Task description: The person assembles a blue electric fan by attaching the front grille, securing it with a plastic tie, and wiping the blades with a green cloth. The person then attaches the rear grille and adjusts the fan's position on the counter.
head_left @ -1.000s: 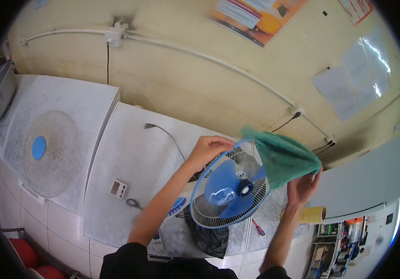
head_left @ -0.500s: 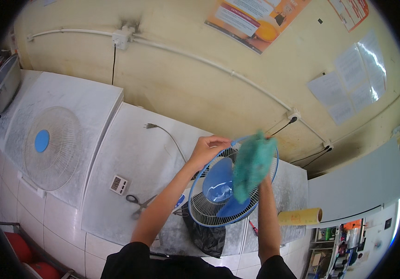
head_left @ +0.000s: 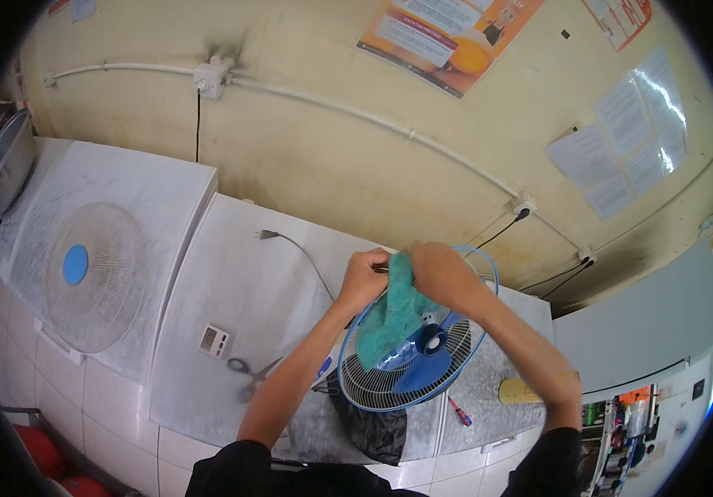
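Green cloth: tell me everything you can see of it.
The green cloth looks soft, plain and creased. Its narrow top lies between the left hand and right hand; the right appears to grip it. It hangs loose, spreading lower down, in front of part of the fan. Whether it touches the blades behind is unclear.

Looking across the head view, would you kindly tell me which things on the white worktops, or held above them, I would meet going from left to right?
Gray basin, loose fan grille, white timer, scissors, blue-bladed fan, yellow roll.
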Demonstrator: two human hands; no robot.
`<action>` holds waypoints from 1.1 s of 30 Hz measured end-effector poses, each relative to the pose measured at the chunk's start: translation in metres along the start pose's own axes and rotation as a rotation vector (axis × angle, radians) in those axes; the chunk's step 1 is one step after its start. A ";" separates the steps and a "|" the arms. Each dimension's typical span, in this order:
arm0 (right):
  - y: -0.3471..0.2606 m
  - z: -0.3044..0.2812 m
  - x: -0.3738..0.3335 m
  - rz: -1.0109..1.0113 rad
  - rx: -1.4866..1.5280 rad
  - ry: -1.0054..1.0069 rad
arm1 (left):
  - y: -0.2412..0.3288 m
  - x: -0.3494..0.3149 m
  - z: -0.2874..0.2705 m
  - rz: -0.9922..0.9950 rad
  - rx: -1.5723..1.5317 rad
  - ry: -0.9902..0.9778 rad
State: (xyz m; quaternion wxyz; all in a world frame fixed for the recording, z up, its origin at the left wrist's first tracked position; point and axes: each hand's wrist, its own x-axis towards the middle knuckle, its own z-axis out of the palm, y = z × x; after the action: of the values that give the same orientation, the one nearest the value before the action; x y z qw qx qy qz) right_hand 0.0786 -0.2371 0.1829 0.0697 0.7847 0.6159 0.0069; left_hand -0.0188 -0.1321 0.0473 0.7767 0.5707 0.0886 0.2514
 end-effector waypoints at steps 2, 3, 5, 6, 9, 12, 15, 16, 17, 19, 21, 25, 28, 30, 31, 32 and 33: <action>0.003 -0.015 0.016 -0.096 -0.037 -0.194 | -0.003 0.001 0.000 0.057 -0.035 0.025; 0.001 -0.033 0.024 -0.110 -0.028 -0.331 | -0.003 0.002 0.000 0.087 -0.057 0.038; 0.003 -0.039 0.033 -0.125 0.008 -0.444 | -0.002 0.004 -0.003 0.089 -0.041 0.038; 0.008 -0.033 0.031 -0.115 0.033 -0.427 | -0.003 0.003 0.000 0.087 -0.040 0.033; 0.018 -0.021 0.028 -0.006 0.060 -0.419 | -0.001 0.002 0.002 0.087 -0.046 0.006; 0.020 -0.024 0.026 0.061 0.191 -0.421 | 0.007 -0.001 -0.004 0.094 -0.005 0.004; 0.025 -0.020 0.019 0.004 0.339 -0.353 | 0.009 -0.005 -0.007 0.130 0.012 0.001; 0.028 -0.016 0.015 -0.028 0.384 -0.321 | 0.012 -0.005 -0.008 0.162 0.053 -0.014; 0.031 -0.013 0.012 -0.021 0.435 -0.328 | 0.016 -0.004 -0.009 0.195 0.094 -0.027; 0.035 -0.010 0.008 -0.004 0.536 -0.338 | 0.027 -0.002 -0.012 0.236 0.165 -0.055; 0.042 0.001 0.000 -0.019 0.636 -0.301 | 0.031 -0.001 -0.013 0.254 0.222 -0.088; 0.049 0.023 -0.012 0.026 0.969 -0.272 | 0.028 0.004 -0.012 0.264 0.215 -0.105; 0.038 0.019 -0.013 0.120 1.130 -0.309 | 0.028 0.006 -0.016 0.268 0.225 -0.111; 0.043 0.027 -0.013 0.044 1.110 -0.259 | 0.028 0.007 -0.016 0.278 0.234 -0.107; 0.044 0.030 -0.014 0.010 1.100 -0.233 | 0.028 0.007 -0.015 0.278 0.246 -0.114; 0.045 0.031 -0.016 0.000 1.096 -0.206 | 0.029 0.007 -0.015 0.278 0.258 -0.122; 0.041 0.030 -0.017 -0.011 1.094 -0.183 | 0.028 0.007 -0.016 0.275 0.272 -0.127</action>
State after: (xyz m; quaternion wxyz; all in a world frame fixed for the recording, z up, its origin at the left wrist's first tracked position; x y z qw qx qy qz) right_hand 0.1170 -0.2657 0.1593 -0.2949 0.7005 0.5253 -0.3826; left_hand -0.0274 -0.1087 0.0691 0.6548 0.6918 -0.0062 0.3042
